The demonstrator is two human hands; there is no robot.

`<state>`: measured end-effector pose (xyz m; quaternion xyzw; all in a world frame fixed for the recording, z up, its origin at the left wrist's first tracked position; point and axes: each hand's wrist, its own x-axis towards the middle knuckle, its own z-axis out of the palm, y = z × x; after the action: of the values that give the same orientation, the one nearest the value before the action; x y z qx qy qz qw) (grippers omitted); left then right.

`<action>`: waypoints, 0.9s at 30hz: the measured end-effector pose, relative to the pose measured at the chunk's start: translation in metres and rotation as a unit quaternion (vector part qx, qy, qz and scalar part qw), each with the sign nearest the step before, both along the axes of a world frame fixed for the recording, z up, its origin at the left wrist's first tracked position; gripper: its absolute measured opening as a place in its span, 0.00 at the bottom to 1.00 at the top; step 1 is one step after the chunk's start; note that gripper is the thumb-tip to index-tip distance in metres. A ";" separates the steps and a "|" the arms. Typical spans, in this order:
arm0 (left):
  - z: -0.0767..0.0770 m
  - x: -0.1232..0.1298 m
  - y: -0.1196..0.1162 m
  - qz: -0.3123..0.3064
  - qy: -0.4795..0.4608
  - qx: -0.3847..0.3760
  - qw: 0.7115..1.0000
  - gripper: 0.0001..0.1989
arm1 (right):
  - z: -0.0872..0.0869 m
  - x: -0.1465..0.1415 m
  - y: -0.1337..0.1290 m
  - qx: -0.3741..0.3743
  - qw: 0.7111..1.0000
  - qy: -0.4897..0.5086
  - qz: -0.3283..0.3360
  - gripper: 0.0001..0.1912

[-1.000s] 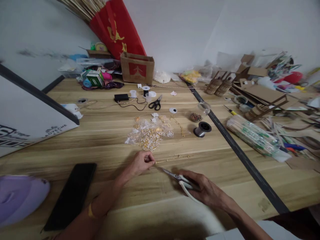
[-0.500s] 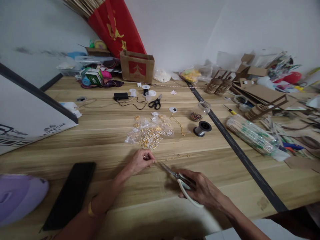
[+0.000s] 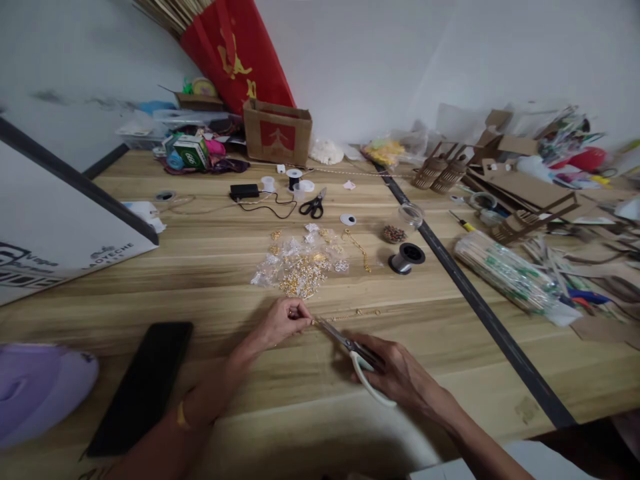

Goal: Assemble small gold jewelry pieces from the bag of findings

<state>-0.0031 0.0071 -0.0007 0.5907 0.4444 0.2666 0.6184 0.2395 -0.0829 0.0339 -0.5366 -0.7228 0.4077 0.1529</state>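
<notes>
Between thumb and finger, my left hand point(image 3: 285, 321) pinches the near end of a thin gold chain point(image 3: 350, 316), which trails to the right along the wooden table. My right hand point(image 3: 395, 370) grips white-handled scissors point(image 3: 367, 380). Their blade tips are right beside the pinched end of the chain; whether they touch it I cannot tell. Just beyond my left hand lies a heap of gold and silver jewelry findings point(image 3: 303, 273), partly in small clear bags. A second gold chain point(image 3: 357, 250) lies to the right of that heap.
A wire spool point(image 3: 407, 258) and a jar of beads point(image 3: 395, 233) stand beyond the right hand. Black-handled scissors point(image 3: 313, 205) lie farther back. A black phone-like slab point(image 3: 140, 390) is at left, near a white box point(image 3: 65, 220). Bagged sticks point(image 3: 507, 273) and cardboard crowd the right side.
The scissors in my right hand have moved slightly left and up, their tips now closer to my left fingertips. My left hand keeps its pinch almost in place.
</notes>
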 end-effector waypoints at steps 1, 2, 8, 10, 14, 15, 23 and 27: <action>0.000 0.000 0.000 0.002 -0.001 -0.002 1.000 0.07 | 0.000 -0.001 0.001 0.003 1.000 0.006 0.000 0.25; 0.001 0.000 0.000 0.003 -0.001 -0.005 1.000 0.06 | 0.000 -0.002 0.001 0.004 1.000 0.010 0.000 0.26; 0.002 0.001 -0.001 0.001 -0.006 -0.006 1.000 0.06 | 0.002 -0.010 0.003 0.010 1.000 0.018 0.004 0.24; 0.002 0.001 0.000 0.001 -0.008 -0.003 1.000 0.06 | 0.002 -0.011 0.003 0.008 1.000 0.019 0.004 0.23; 0.001 0.001 -0.001 -0.003 -0.005 -0.002 1.000 0.06 | 0.004 -0.015 0.003 0.002 1.000 0.016 0.005 0.22; 0.001 0.000 -0.001 -0.002 -0.004 -0.002 1.000 0.06 | 0.006 -0.015 0.003 0.003 1.000 0.013 0.004 0.22; 0.001 0.000 -0.001 -0.002 -0.006 -0.006 1.000 0.06 | 0.011 -0.020 0.005 0.002 1.000 0.008 0.009 0.21; 0.001 0.000 -0.001 -0.001 -0.006 -0.009 1.000 0.06 | 0.010 -0.021 0.005 0.005 1.000 0.019 0.011 0.20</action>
<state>-0.0030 0.0062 0.0001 0.5837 0.4424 0.2661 0.6267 0.2186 -0.0777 0.0442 -0.5196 -0.7277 0.4162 0.1650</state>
